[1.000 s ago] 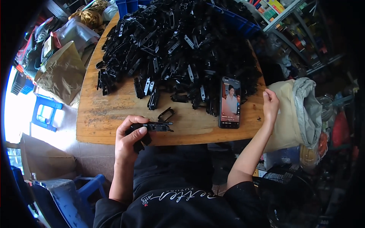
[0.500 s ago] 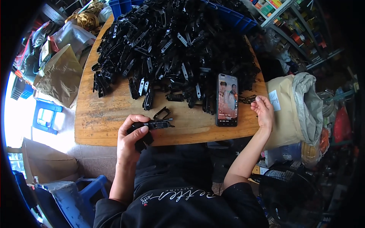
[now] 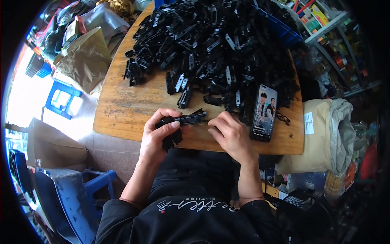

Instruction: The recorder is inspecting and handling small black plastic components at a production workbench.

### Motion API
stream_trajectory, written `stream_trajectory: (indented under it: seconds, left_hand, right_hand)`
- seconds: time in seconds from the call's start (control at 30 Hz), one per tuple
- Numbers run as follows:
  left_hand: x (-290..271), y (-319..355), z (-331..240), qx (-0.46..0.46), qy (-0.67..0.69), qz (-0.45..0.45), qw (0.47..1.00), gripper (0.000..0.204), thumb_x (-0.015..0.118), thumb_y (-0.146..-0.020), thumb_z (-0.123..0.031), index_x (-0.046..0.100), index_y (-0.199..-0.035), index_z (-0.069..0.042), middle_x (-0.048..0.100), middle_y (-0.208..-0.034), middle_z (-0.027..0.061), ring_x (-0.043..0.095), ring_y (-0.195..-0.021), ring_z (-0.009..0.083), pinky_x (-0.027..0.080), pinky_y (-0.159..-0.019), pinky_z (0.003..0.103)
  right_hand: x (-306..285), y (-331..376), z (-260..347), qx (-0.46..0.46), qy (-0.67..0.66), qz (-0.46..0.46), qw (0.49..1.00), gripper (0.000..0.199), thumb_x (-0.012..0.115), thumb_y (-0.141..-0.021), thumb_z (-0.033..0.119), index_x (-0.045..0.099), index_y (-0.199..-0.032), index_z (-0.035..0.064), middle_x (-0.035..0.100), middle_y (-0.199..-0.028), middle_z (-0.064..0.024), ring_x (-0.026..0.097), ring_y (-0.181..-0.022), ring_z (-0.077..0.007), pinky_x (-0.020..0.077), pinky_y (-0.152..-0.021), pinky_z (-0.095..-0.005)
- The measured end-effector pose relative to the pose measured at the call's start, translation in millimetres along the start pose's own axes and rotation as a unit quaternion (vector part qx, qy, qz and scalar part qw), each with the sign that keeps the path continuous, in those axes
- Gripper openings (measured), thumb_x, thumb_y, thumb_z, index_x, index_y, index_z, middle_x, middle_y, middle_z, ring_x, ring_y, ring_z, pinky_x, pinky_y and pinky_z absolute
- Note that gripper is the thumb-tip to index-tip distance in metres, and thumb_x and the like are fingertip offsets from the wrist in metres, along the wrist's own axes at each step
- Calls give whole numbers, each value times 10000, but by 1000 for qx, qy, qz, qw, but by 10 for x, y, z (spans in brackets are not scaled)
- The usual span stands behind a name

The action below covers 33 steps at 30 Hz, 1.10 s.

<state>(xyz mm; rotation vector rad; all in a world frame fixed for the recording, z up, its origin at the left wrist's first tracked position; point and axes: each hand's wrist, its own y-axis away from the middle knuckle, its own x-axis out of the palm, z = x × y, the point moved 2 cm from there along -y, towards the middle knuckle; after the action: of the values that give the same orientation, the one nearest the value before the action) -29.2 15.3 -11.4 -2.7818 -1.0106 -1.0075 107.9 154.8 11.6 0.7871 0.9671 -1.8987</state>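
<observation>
While both hands (image 3: 195, 132) pinch a black clip (image 3: 191, 118), phone (image 3: 263, 112) and clip pile (image 3: 219, 49) crowd behind

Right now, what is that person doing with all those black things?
A person sits at a wooden table and holds one black clip in the left hand. The right hand meets it at the clip's end. A big pile of black clips covers the far side of the table, and a phone showing a video lies beside the right hand.
</observation>
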Motion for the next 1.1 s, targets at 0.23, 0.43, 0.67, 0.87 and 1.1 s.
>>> stream_trajectory:
  seconds: [0.23,0.43,0.67,0.87,1.1]
  left_hand:
    - [-133,24,-88,7,3,-16,1000,205,565,-779,-37,535,-981,-17,616,-771,127,607,-666,179,493,-592,264]
    - [-116,44,-59,24,14,-34,999,182,585,-784,19,585,-963,-17,613,-858,79,616,-776,152,480,-669,232]
    - [-82,97,-44,72,-42,-75,994,208,603,-785,-7,577,-992,-8,622,-845,85,605,-750,142,457,-661,222]
    - [8,161,-31,96,-157,-51,982,239,618,-804,-50,586,-1039,-17,635,-852,57,602,-757,96,428,-618,184]
    - [2,168,26,40,-103,-50,993,284,657,-766,-59,578,-1036,-18,612,-886,46,584,-764,91,437,-650,202]
  right_hand:
    - [-129,153,-94,58,-7,-64,996,205,691,-676,-10,607,-858,30,554,-841,-50,520,-676,-152,430,-593,-254]
    - [-26,192,62,64,-100,-117,986,131,637,-732,-1,574,-846,-14,552,-873,-103,548,-792,-220,439,-727,-290]
    - [-13,90,237,35,-197,-139,970,109,659,-774,51,600,-842,-11,559,-876,-59,499,-688,-77,390,-575,-174]
    - [6,-122,372,122,-218,-156,956,172,680,-786,108,627,-889,-19,548,-650,20,454,-561,-25,362,-513,-158]
    - [200,-218,381,20,-100,-171,980,258,708,-756,135,632,-973,18,547,-599,-9,462,-526,-38,370,-498,-174]
